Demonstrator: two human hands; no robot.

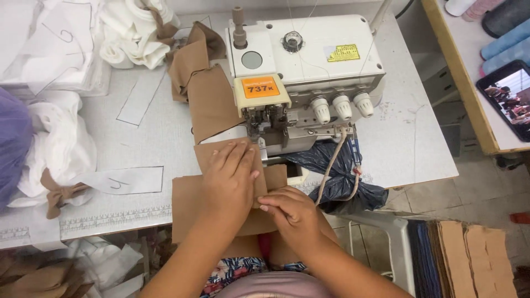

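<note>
**Soft tan fabric held flat at the overlock machine**

A pale grey work table (408, 138) fills most of the view, with a white overlock sewing machine (309, 60) standing at its far middle. A long run of tan fabric trails off the far left side of the machine, and white cloth bundles (135, 33) lie at the far left corner. A dark blue plastic bag (337, 176) hangs under the machine at the table's near edge.

The tan fabric piece (187, 204) lies at the near edge of the table, just in front of the machine's presser foot, partly draping over the edge. It looks light, limp and thin, likely to wrinkle or slide unless held flat; its edges seem the best place to grip.

The left hand (232, 176) rests palm down on the fabric, fingers straight and close together, pointing toward the foot. The right hand (290, 212) is just near and right of it, fingertips pinching the fabric's folded edge.
</note>
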